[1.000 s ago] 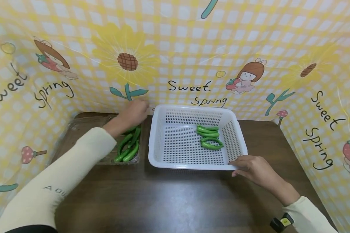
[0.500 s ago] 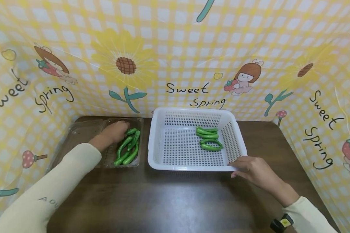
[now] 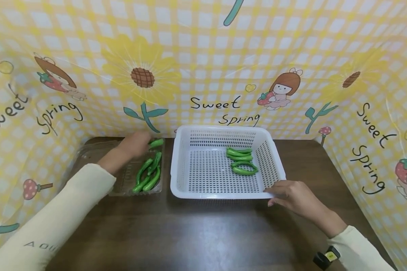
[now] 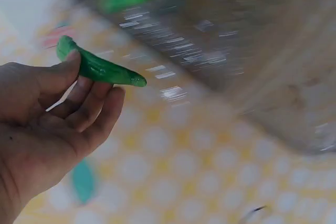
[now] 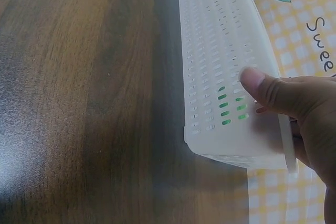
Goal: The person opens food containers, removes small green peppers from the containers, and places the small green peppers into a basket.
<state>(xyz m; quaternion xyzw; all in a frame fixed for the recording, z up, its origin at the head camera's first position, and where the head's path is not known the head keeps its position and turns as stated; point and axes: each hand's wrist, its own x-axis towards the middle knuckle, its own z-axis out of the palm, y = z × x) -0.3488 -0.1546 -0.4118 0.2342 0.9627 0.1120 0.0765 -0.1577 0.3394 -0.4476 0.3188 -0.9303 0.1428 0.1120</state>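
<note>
My left hand [image 3: 133, 146], blurred in the head view, is over the back of a clear plastic container [image 3: 126, 178] and pinches a green pepper [image 3: 156, 143]. In the left wrist view, thumb and fingers hold that pepper [image 4: 97, 69] near its thicker end, apart from the container. Several more green peppers [image 3: 151, 182] lie in the container's right part. Beside it stands a white perforated basket [image 3: 220, 195] with several green peppers [image 3: 244, 172] along its right side. At its front right corner my right hand [image 3: 296, 195] grips the rim, thumb on the outer wall [image 5: 231, 66].
The container's clear lid [image 3: 88, 158] lies folded out to the left. Brown wooden table [image 3: 203, 233] extends in front of the basket. A yellow checked cloth [image 3: 203, 67] with printed flowers and lettering rises behind and at both sides.
My left hand has gone from beside the basket back to the container, taken a pepper from it and raised it toward the back. My right hand has stayed on the basket's rim.
</note>
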